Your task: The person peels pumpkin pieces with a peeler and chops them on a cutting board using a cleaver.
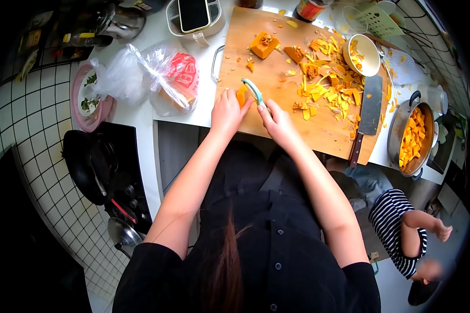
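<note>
Over the near edge of the wooden cutting board [237,60], my left hand [226,113] is closed around a small piece of orange pumpkin [241,96]. My right hand [280,124] grips a peeler [254,91] with a pale green handle, its head close beside the pumpkin piece. Farther back on the board lies a larger pumpkin chunk [265,46]. Peel scraps [335,106] and several pieces are heaped to the right. A cleaver [371,104] with a brown handle rests near the board's right edge, below a cream bowl [372,56] holding scraps.
A metal pot [397,130] containing pumpkin cubes stands at the right. To the left are a tied plastic bag [164,78], a pink basket [77,99] and a stove [125,151]. A phone [194,14] lies on a container. A person in a striped shirt [391,216] is at lower right.
</note>
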`<state>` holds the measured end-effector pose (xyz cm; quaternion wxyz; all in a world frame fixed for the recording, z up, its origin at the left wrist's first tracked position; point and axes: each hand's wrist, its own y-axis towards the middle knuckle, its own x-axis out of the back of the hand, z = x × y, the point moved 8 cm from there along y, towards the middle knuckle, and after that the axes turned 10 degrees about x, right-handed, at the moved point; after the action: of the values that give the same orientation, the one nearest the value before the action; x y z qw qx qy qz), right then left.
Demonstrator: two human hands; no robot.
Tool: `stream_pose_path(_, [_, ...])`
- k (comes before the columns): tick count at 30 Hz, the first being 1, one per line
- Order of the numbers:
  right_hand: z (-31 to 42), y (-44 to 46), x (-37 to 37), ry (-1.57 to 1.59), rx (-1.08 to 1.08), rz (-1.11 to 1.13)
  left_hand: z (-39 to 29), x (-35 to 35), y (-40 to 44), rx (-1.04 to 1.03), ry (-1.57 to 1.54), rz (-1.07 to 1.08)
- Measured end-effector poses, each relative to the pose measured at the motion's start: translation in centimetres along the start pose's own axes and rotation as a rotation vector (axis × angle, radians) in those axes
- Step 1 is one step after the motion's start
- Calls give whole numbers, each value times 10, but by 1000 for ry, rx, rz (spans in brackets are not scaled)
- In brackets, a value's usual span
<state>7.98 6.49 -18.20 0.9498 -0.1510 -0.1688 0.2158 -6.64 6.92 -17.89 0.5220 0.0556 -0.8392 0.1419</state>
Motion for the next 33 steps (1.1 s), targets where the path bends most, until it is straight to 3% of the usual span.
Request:
stream_pose_path(7, [3,-3,-8,-79,111,-8,7,-2,-9,-128,17,-127])
stream_pose_path(9, [7,0,-10,-129,155,-12,12,-9,-6,-104,-1,-66])
stream_pose_path(24, [7,11,-21,-578,52,31,18,-15,-5,-24,-33,-74])
stream_pose_path(33, [-24,30,-13,-657,-6,8,20,-16,-5,-58,-41,-97])
